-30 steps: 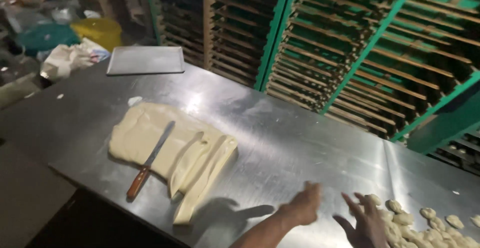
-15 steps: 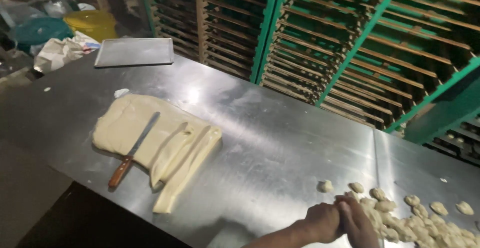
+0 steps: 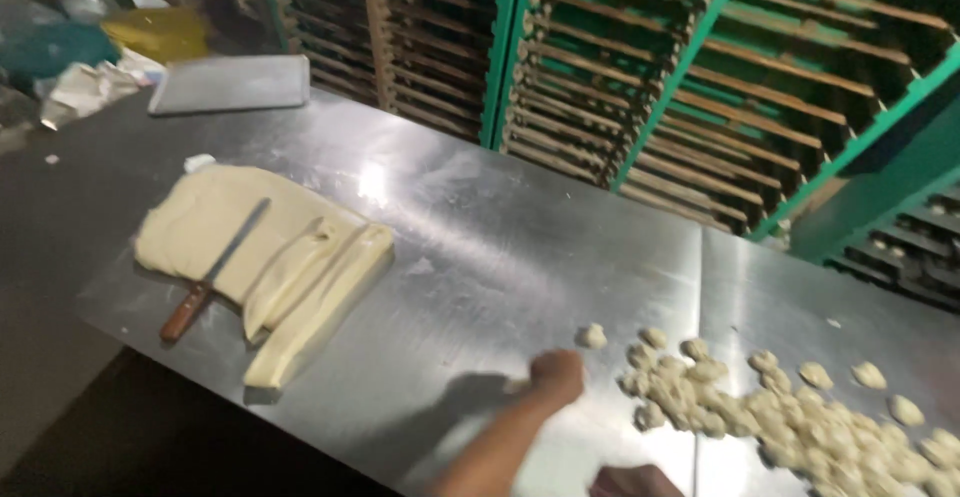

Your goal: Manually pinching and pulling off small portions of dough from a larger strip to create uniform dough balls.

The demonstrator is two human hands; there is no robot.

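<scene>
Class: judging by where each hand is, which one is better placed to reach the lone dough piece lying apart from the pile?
Probably the left hand: it sits just beside the lone dough piece. The right hand is lower, at the frame's bottom edge, farther away.

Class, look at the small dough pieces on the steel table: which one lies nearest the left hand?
The lone dough piece left of the heap, just above the left hand; the others cluster farther right.
</scene>
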